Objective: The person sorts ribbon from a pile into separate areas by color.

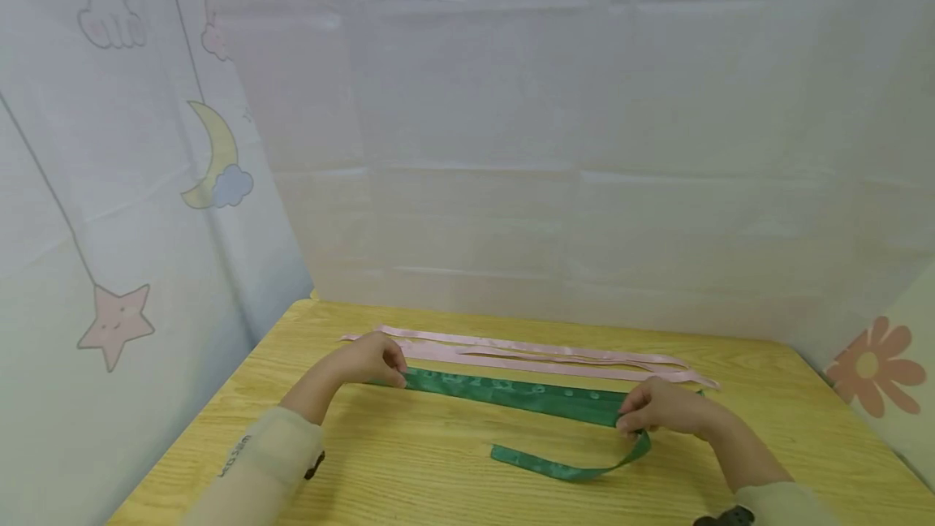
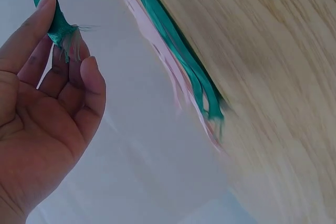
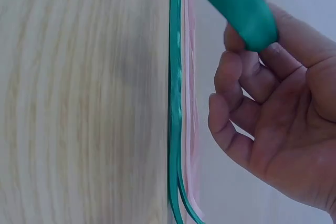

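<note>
A length of green satin ribbon [image 1: 519,400] stretches between both hands above the table. At its left end, my left hand [image 1: 368,360] pinches it between thumb and forefinger; the left wrist view shows loose threads at that frayed end [image 2: 64,38]. My right hand [image 1: 663,406] pinches a bent part of the ribbon [image 3: 247,17] at the other side, its remaining fingers loosely curled. From there a free tail [image 1: 562,472] curves toward the front. More green ribbon strands [image 2: 184,56] lie on the table just behind, beside pink ribbons [image 1: 533,351].
The wooden table [image 1: 409,469] has a pale wall covering [image 1: 467,120] right behind its far edge. A second printed covering [image 1: 73,185] with a star and a moon rises on the left. An orange flower print [image 1: 869,364] shows at the right.
</note>
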The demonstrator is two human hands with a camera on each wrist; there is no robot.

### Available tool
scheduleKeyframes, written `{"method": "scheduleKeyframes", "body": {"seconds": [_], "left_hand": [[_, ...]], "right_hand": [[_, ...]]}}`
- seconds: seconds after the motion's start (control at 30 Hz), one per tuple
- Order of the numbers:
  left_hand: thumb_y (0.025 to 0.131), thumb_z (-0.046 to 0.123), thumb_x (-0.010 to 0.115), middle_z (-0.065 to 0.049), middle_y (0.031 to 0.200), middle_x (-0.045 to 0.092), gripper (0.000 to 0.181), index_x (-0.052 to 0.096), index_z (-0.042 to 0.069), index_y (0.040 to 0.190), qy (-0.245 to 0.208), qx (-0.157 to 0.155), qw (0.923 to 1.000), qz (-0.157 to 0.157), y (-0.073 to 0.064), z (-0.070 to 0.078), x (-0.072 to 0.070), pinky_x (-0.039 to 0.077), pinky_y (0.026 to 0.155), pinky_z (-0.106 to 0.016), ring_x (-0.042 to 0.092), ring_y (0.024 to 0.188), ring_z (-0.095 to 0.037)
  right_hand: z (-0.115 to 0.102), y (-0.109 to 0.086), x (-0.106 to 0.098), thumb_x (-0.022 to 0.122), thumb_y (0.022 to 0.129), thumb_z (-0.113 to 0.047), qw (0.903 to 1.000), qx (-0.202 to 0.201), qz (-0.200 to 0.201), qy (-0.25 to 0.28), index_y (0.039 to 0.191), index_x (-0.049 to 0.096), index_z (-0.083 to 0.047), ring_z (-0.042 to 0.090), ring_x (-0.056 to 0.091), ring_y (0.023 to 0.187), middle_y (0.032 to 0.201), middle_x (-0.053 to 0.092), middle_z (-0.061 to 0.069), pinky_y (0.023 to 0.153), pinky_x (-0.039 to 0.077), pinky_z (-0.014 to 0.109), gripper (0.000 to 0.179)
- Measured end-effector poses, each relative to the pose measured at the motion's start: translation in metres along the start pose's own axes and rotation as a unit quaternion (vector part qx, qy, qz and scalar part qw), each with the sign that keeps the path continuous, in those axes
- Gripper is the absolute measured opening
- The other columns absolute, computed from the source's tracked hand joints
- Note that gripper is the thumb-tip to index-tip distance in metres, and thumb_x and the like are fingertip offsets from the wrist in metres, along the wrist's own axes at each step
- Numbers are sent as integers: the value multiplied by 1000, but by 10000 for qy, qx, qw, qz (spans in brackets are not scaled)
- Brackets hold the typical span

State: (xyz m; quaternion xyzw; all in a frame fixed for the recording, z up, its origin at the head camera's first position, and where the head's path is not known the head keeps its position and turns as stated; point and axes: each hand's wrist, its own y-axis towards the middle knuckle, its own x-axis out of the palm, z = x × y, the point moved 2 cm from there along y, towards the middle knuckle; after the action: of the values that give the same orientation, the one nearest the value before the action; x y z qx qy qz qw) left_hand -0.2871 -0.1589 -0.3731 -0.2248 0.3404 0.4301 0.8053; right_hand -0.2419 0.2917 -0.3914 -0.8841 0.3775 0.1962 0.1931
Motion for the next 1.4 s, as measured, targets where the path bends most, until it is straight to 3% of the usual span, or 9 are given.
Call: {"method": "scheduleKeyframes", "body": {"seconds": [0.33,0.6,0.9,1.03,1.17,1.3,1.4], "left_hand": [[79,11,74,1,76,61,10,66,6,82,-249,-117,9996,59,-20,-23,-22,48,68,-41,56,71,-20],[80,15,73,1,72,61,11,67,7,82,-395,-377,9982,-236,-32,-38,-25,44,59,-32,52,63,-13],[85,13,67,-3,75,64,8,68,5,85,-632,-448,9950,-635,-40,-49,-30,47,61,-34,55,66,-15],[90,10,60,-9,78,66,11,68,3,90,-731,-578,9940,-573,-42,-49,-33,48,62,-35,60,70,-19],[90,7,60,-6,76,67,11,69,2,92,-588,-757,9948,-342,-43,-51,-35,49,62,-35,62,70,-19],[87,9,64,-3,69,64,9,70,4,85,-545,-929,9939,-246,-42,-57,-36,45,56,-30,57,63,-13],[86,10,65,-1,64,62,9,70,6,79,-540,-886,9941,-321,-43,-59,-36,40,51,-25,50,56,-8]], "right_hand": [[0,-23,-19,57,92,-21,9979,298,320,-467,95,68,2,11,56,72,84,67,10,58,43,34,26],[24,-50,-38,52,96,-19,9974,648,299,-25,98,64,8,18,58,78,85,64,12,65,47,37,30],[39,-76,-51,45,98,-20,9956,868,306,179,100,63,10,15,53,74,79,60,6,59,41,32,35],[47,-84,-54,44,99,-22,9925,1114,407,302,96,61,9,18,55,75,81,61,6,65,42,38,36],[57,-91,-58,44,99,-23,9884,1364,562,359,99,61,7,17,55,75,83,62,5,67,44,39,35],[64,-95,-60,45,98,-24,9854,1492,639,509,102,61,6,15,55,73,80,61,3,65,44,36,34],[68,-96,-61,46,98,-24,9838,1513,686,670,102,62,4,13,56,70,79,62,2,62,43,33,33]]}}
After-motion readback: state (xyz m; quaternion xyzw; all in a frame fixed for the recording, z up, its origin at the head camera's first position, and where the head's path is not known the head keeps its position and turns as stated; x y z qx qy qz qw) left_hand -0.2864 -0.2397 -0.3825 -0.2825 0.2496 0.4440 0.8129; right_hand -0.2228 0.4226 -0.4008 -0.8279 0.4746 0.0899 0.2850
